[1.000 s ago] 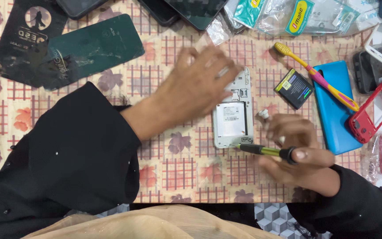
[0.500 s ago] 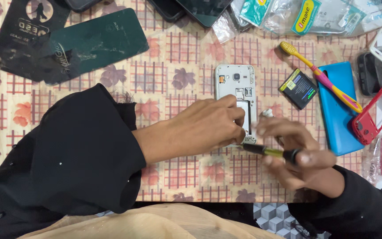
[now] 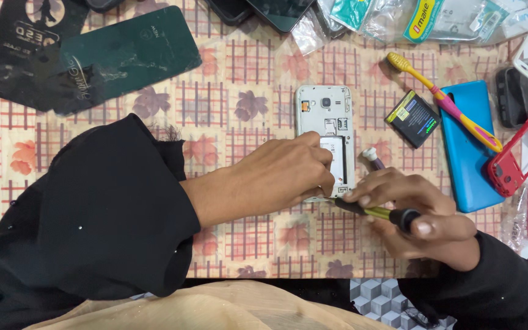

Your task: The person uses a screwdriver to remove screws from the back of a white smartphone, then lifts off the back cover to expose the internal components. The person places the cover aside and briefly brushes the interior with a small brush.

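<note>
A white phone (image 3: 325,116) lies face down with its back cover off and the battery bay bare. My left hand (image 3: 288,174) rests on its lower half, fingers curled over the edge, holding it in place. My right hand (image 3: 417,211) grips a small screwdriver (image 3: 377,212) with a yellow-green shaft and black cap; its tip points left at the phone's bottom edge. A small white and purple item (image 3: 371,156) stands just right of the phone.
A black battery (image 3: 413,118), a yellow-pink toothbrush (image 3: 444,101) over a blue phone cover (image 3: 469,143), and a red phone frame (image 3: 520,156) lie to the right. Dark back covers (image 3: 93,55) sit at top left, plastic packets (image 3: 398,18) along the top edge.
My left hand came down from above the phone and settled on its lower half. The phone's upper part is now uncovered. The screwdriver tip moved closer to the phone's bottom edge.
</note>
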